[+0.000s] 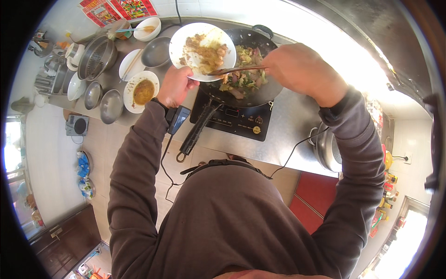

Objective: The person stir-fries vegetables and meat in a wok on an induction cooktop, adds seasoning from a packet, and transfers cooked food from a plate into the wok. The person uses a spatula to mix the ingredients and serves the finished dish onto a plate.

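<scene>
My left hand [176,84] grips the near left rim of a white plate [179,38], which is held tilted over the left side of a dark wok [268,96]. Chunks of cooked food in yellowish sauce [205,52] lie on the plate. In my right hand [299,69] is a brown wooden spatula [244,69]; its flat end rests at the plate's lower edge, against the food. Chopped vegetables and meat [244,83] fill the middle of the wok. Beneath it is a black induction cooker [233,122], and the wok's black handle [198,134] points toward me.
Left on the steel counter [289,122] are a plate of brown sauce [143,92], several metal bowls [111,106], a white plate with chopsticks [131,64] and a large steamer pot [97,57]. A lidded steel pot [327,150] stands right. A cable [296,146] crosses the counter edge.
</scene>
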The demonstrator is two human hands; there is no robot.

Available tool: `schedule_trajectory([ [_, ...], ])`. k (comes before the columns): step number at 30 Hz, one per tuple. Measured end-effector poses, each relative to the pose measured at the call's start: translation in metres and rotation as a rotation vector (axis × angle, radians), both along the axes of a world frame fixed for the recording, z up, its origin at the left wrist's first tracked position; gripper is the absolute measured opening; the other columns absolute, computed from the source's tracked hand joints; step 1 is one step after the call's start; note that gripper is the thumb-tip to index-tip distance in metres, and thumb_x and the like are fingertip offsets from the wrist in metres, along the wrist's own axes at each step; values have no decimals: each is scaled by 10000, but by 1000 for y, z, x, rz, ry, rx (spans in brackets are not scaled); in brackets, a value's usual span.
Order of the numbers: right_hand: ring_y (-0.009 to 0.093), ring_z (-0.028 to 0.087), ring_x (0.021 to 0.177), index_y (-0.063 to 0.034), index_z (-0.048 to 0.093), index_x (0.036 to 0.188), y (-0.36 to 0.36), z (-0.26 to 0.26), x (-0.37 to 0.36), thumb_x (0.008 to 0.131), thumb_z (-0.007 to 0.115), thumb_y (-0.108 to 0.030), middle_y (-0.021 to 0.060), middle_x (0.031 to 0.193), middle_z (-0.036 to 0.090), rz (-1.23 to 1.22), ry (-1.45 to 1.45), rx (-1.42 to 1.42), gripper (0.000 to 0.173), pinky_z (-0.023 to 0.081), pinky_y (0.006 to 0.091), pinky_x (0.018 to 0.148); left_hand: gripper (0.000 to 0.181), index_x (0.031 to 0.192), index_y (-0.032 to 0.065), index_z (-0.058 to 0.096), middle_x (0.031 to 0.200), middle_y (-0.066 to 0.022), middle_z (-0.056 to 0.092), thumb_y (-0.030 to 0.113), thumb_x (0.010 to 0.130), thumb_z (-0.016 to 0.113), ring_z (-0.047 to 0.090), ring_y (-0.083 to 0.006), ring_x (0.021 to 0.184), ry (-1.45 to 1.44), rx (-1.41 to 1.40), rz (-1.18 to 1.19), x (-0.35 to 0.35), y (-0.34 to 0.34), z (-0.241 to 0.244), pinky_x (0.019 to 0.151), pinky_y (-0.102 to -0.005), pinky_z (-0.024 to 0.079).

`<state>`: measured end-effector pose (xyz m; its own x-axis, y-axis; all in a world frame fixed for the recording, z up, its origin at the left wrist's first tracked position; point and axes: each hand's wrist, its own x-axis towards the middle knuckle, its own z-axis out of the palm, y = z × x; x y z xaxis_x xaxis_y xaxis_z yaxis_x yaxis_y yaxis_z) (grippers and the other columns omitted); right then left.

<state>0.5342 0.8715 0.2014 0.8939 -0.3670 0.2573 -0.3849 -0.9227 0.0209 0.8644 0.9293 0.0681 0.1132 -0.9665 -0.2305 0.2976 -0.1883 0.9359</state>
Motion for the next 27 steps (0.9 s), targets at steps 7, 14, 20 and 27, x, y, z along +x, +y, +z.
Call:
schedule_trajectory([
  [7,412,678,941,-48,725,1129,0,-12,-38,984,641,-200,170,1002,738,-254,225,91,226,537,494,850,357,1239,-94,573,1031,-188,686,3,901,506,637,-226,721,109,-23,222,5,-7,-9,594,-320,456],
  [14,430,681,953,-39,719,1204,29,-48,-58,982,570,-105,228,1040,723,-318,180,457,275,541,509,872,253,1166,-65,553,1007,-166,654,-8,920,544,618,-249,788,267,-40,272,34,34,-7,655,-339,464],
  [20,427,684,959,-51,742,1170,29,-73,-23,968,595,-128,222,1030,728,-271,39,294,262,546,495,862,254,1191,-50,544,1014,-125,646,-9,942,514,577,-205,785,330,-90,355,47,112,-6,651,-325,427],
  [27,394,691,949,-72,759,1099,24,-57,-33,947,624,-159,163,972,744,-363,245,189,221,545,498,837,289,1234,-2,537,1119,-69,647,3,946,514,563,-152,808,379,-74,510,64,190,-34,640,-288,450],
])
